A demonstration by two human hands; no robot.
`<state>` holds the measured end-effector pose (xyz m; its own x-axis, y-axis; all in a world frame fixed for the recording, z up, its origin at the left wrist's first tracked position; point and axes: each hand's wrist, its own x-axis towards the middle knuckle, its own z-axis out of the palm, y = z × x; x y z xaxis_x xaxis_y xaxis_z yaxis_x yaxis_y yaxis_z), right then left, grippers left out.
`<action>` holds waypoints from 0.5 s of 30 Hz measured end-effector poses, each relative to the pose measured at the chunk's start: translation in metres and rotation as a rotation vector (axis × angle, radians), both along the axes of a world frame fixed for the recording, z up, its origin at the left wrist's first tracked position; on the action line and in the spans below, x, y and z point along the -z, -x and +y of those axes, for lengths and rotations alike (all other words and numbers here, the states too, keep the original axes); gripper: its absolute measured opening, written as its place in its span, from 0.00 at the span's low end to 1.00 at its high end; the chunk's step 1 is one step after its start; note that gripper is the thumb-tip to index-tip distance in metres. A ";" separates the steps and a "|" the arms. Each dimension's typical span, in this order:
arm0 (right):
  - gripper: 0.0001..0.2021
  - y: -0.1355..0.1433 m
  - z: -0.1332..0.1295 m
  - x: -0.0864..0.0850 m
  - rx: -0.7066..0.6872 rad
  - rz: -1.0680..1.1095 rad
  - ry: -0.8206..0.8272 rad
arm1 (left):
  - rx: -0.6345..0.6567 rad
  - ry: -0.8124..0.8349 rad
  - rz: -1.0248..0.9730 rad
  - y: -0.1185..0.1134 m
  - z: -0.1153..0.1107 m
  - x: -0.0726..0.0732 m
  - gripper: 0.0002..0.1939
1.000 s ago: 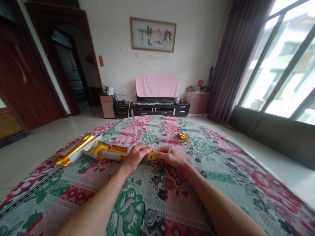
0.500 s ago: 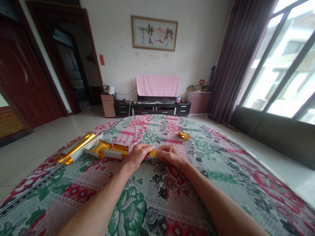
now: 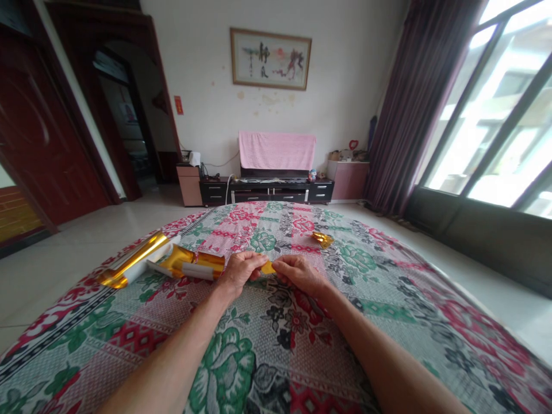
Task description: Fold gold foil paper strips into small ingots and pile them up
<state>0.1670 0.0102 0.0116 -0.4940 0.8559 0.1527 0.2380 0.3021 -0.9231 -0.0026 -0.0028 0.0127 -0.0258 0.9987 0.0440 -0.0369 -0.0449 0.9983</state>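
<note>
A small piece of gold foil (image 3: pixel 268 267) is stretched between my two hands above the patterned cloth. My left hand (image 3: pixel 242 272) pinches its left end, and my right hand (image 3: pixel 298 272) pinches the right end. Left of my hands, sheets of gold foil with white backing lie partly curled: a long one (image 3: pixel 144 259) slants at the far left, and another (image 3: pixel 194 264) lies close to my left hand. Beyond my right hand rests a crumpled gold foil piece (image 3: pixel 322 239).
The floral cloth (image 3: pixel 233 362) covers a broad rounded surface. Behind it stand a low black cabinet (image 3: pixel 269 190) and a screen draped with a pink towel (image 3: pixel 276 150). A purple curtain (image 3: pixel 409 109) and window are at the right, with a red door (image 3: pixel 38 126) at the left.
My right fingers have shifted very slightly left on the foil piece, and my left fingertips have moved a little. Everything else lies as before.
</note>
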 end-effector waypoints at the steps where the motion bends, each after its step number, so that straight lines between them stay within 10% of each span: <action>1: 0.17 0.000 0.000 0.001 0.000 -0.004 -0.009 | -0.003 0.000 -0.006 0.000 0.001 0.000 0.12; 15: 0.14 0.005 -0.010 -0.003 0.388 -0.399 -0.811 | -0.057 -0.024 -0.057 -0.001 0.001 0.002 0.25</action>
